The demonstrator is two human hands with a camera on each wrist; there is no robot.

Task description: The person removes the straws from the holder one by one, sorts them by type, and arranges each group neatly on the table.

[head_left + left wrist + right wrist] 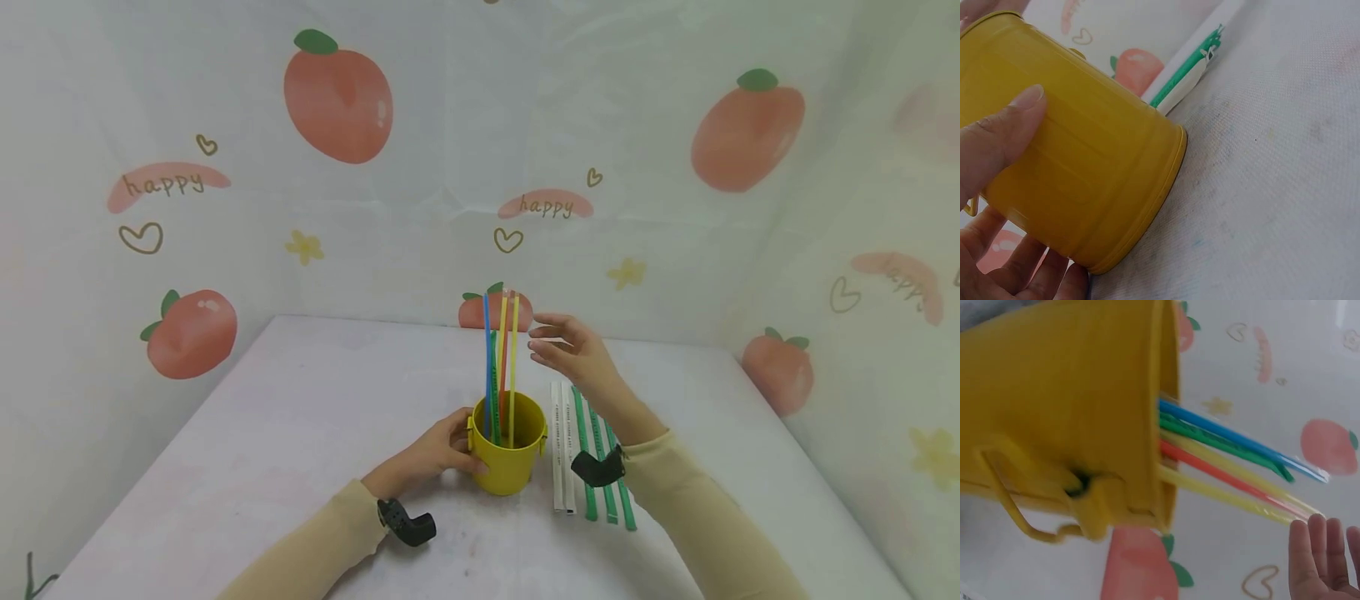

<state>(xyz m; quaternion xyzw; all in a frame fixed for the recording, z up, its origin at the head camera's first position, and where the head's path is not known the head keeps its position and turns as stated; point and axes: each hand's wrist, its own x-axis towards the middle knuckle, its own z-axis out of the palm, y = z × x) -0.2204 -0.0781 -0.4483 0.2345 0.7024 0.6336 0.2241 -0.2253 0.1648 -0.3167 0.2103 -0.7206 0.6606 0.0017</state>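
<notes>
A yellow bucket (pixel 510 468) with small side handles stands upright on the table. My left hand (pixel 429 454) grips it from the left, with the thumb (pixel 1004 140) against the wall and the fingers round the other side. Out of the bucket rise a blue straw (pixel 487 354), a green-wrapped one (pixel 1229 445), a red one (pixel 1210 469) and two yellow ones (pixel 515 350). Beside their upper ends, my right hand (pixel 573 352) is raised with its fingers apart from them and holds nothing.
To the right of the bucket, white-wrapped straws (pixel 557 467) and several green-wrapped straws (pixel 607 475) lie side by side, partly under the right forearm. A printed cloth (pixel 420 208) with fruit pictures hangs behind the table (pixel 337 400).
</notes>
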